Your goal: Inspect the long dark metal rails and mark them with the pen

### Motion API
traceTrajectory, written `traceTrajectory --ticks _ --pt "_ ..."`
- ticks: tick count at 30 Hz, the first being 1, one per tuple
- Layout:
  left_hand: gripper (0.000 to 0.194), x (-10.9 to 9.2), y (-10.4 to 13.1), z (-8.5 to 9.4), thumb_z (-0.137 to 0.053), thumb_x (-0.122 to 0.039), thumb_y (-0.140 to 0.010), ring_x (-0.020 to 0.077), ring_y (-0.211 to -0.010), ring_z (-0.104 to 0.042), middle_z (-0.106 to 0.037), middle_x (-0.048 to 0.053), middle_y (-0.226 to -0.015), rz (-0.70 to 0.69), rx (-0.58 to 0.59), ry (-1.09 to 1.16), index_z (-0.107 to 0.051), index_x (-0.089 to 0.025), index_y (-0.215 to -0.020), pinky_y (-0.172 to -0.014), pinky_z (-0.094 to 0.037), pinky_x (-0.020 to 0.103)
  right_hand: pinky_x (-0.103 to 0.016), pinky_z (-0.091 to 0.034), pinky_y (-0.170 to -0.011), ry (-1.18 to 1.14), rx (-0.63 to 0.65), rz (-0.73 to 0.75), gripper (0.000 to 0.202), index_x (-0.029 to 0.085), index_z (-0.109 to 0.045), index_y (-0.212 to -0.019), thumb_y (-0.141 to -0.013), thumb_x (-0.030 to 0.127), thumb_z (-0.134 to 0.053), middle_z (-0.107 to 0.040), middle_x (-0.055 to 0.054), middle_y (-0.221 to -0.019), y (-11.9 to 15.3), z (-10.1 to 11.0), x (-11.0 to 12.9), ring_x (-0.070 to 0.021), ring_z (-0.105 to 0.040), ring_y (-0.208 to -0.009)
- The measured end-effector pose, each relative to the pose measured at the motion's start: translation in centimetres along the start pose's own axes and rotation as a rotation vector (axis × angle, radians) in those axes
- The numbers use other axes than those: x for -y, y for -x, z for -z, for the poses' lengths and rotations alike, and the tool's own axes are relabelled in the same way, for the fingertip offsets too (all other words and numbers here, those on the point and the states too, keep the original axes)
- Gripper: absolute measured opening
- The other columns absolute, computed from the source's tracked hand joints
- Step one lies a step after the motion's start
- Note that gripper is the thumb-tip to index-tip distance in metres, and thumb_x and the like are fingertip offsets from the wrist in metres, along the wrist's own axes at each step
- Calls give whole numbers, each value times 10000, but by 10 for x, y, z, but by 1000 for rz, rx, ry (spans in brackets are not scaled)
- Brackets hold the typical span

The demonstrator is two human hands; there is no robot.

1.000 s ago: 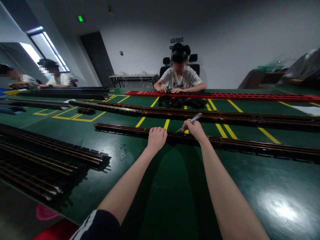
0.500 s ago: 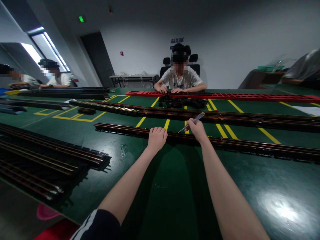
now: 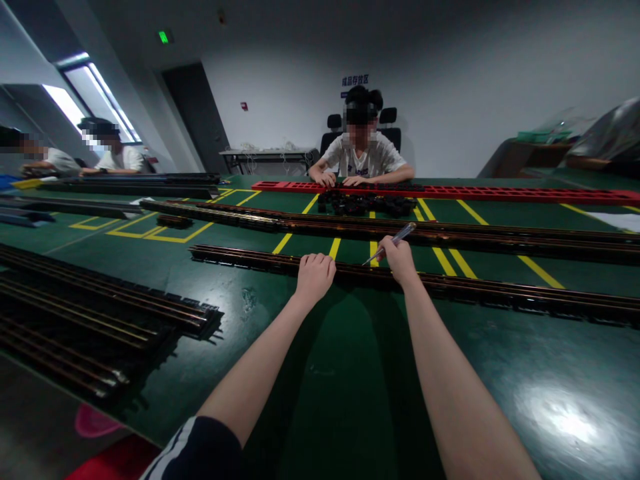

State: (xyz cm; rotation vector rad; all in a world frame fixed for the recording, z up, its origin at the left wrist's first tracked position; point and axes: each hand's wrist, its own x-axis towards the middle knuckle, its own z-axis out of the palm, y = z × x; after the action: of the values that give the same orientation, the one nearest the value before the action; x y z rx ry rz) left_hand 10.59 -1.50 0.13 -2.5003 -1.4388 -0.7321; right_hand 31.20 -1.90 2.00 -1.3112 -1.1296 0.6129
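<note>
A long dark rail with copper-coloured strips (image 3: 480, 292) runs across the green table in front of me. My left hand (image 3: 316, 276) is closed over this rail, its fingers wrapped over the far edge. My right hand (image 3: 397, 259), just to the right, grips a screwdriver with a clear handle (image 3: 404, 233). The screwdriver slants down to the left, its thin tip at the rail between my two hands. Whether the tip touches the rail is too small to tell.
Beyond lies another long bundle of dark rails (image 3: 310, 223), then black parts (image 3: 370, 204) and a red slotted strip (image 3: 525, 193). A person (image 3: 361, 157) sits opposite. More rails (image 3: 100, 293) lie at the left; two people sit farther left.
My right hand and the screwdriver have shifted slightly to the right along the rail. My left hand stays at the same place on the rail.
</note>
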Motion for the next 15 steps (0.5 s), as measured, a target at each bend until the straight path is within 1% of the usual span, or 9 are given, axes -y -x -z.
traceTrajectory --ticks 3,7,15 --pt "396 0 0 1 -288 -258 -998 218 -954 -619 -713 79 -999 8 8 17 -675 -183 -965 -940 -420 408 -273 -446 -589 -7 -14 6 245 221 -518 -498 -730 289 -479 -540 19 -438 -1 1 -2 -142 -522 -483" --pt "396 -1 0 3 -289 -257 -995 222 -966 -620 -710 84 -1008 13 25 33 -676 -177 -975 -945 -425 413 -277 -456 -595 -9 13 20 244 228 -508 -502 -734 301 -483 -543 18 -444 -1 1 -3 -145 -526 -485" --pt "372 -2 -1 2 -313 -253 -986 217 -970 -620 -712 80 -1012 53 10 60 -679 -189 -964 -961 -419 417 -275 -457 -600 7 44 36 245 231 -502 -523 -739 345 -495 -533 18 -456 -1 1 -3 -146 -530 -495"
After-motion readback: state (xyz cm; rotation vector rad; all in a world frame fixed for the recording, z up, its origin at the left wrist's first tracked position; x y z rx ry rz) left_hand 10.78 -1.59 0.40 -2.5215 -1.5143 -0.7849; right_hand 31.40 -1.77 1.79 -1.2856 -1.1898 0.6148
